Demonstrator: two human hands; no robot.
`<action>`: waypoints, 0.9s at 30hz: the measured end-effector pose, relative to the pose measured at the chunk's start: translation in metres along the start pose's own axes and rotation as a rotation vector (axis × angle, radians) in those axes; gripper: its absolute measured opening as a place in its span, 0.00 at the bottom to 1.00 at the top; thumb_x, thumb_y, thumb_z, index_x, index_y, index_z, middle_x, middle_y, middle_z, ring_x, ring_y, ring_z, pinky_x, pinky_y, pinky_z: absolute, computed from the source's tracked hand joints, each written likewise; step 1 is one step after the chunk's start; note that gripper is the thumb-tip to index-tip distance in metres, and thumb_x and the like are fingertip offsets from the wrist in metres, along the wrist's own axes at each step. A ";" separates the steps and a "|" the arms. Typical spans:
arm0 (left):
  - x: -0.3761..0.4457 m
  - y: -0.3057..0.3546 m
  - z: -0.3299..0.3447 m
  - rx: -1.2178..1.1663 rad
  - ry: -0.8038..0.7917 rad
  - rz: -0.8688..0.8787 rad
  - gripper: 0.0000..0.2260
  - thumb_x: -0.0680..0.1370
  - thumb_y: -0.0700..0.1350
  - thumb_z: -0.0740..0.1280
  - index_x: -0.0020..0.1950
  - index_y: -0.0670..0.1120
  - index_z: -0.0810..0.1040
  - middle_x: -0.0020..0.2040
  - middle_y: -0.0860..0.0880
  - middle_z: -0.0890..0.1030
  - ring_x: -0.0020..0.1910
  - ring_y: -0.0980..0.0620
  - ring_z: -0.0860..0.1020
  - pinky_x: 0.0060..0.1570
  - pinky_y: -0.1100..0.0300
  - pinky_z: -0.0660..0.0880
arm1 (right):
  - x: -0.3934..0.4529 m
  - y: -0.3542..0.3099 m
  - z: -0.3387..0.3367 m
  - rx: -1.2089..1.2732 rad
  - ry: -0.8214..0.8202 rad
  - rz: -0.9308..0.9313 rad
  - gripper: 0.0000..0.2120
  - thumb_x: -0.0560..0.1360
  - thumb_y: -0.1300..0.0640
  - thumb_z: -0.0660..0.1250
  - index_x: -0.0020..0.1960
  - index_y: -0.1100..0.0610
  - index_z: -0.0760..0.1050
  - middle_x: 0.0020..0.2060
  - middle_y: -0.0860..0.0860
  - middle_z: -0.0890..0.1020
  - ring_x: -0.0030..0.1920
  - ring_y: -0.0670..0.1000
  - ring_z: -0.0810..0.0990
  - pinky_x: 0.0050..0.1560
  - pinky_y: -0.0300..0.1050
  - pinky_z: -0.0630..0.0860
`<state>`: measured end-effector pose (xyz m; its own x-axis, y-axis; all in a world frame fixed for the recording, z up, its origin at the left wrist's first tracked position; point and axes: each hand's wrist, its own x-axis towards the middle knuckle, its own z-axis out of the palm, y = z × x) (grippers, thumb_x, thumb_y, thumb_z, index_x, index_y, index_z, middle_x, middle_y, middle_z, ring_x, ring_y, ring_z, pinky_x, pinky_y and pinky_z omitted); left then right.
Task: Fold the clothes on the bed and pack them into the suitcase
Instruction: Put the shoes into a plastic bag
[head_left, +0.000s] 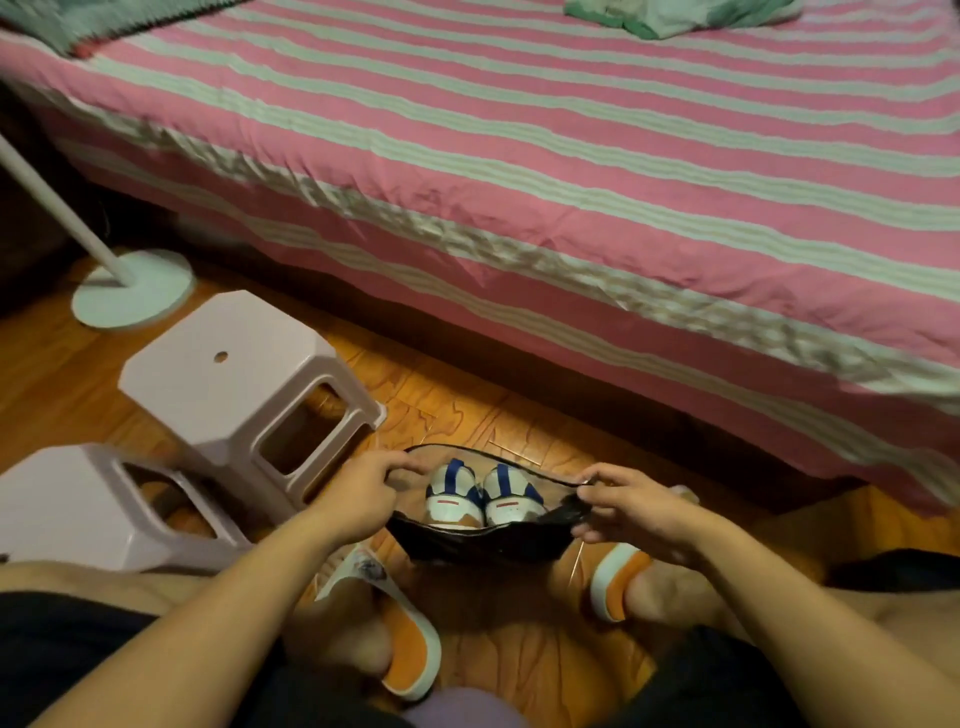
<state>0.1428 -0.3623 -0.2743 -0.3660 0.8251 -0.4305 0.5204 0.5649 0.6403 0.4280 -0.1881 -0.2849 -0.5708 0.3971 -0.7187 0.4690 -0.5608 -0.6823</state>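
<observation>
A black plastic bag (470, 545) hangs open low over the wooden floor in front of me. Inside it stand a pair of white sneakers (480, 496) with blue stripes, toes up. My left hand (363, 488) pinches the bag's left rim. My right hand (631, 499) pinches the right rim, stretching the mouth wide. The bed (571, 171) with a pink and pale green striped sheet fills the upper part of the view. Green clothes (670, 15) lie at its far edge, top right. More green fabric (88, 26) lies at the top left. No suitcase is in view.
Two pale plastic stools (228, 384) (78, 504) stand on the floor to my left. Behind them is a white round stand base with a pole (132, 286). My feet in orange and white slippers (405, 654) (618, 582) rest on the floor below the bag.
</observation>
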 end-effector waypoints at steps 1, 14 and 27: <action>0.001 -0.003 -0.001 0.011 0.005 -0.019 0.27 0.74 0.27 0.59 0.52 0.58 0.82 0.61 0.55 0.79 0.64 0.53 0.75 0.60 0.54 0.77 | 0.000 0.002 0.000 -0.037 -0.008 -0.039 0.08 0.80 0.62 0.67 0.59 0.61 0.78 0.47 0.60 0.82 0.40 0.56 0.83 0.39 0.44 0.80; 0.008 -0.024 -0.011 -0.055 0.251 -0.147 0.17 0.77 0.30 0.63 0.37 0.48 0.83 0.44 0.51 0.83 0.47 0.51 0.79 0.50 0.54 0.76 | 0.011 -0.003 0.001 -0.814 0.559 -0.786 0.10 0.79 0.51 0.69 0.46 0.55 0.86 0.41 0.42 0.82 0.47 0.44 0.80 0.53 0.47 0.78; 0.001 0.057 -0.010 -0.061 -0.053 0.413 0.33 0.75 0.68 0.65 0.78 0.62 0.63 0.75 0.64 0.65 0.74 0.64 0.62 0.71 0.61 0.62 | -0.057 -0.094 0.003 -1.144 0.487 -1.400 0.18 0.84 0.49 0.60 0.45 0.60 0.80 0.41 0.51 0.81 0.40 0.50 0.80 0.40 0.43 0.76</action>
<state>0.1643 -0.3293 -0.2323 -0.0948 0.9824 -0.1610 0.5679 0.1861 0.8018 0.4141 -0.1606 -0.1798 -0.7706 0.3402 0.5390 0.1752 0.9261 -0.3341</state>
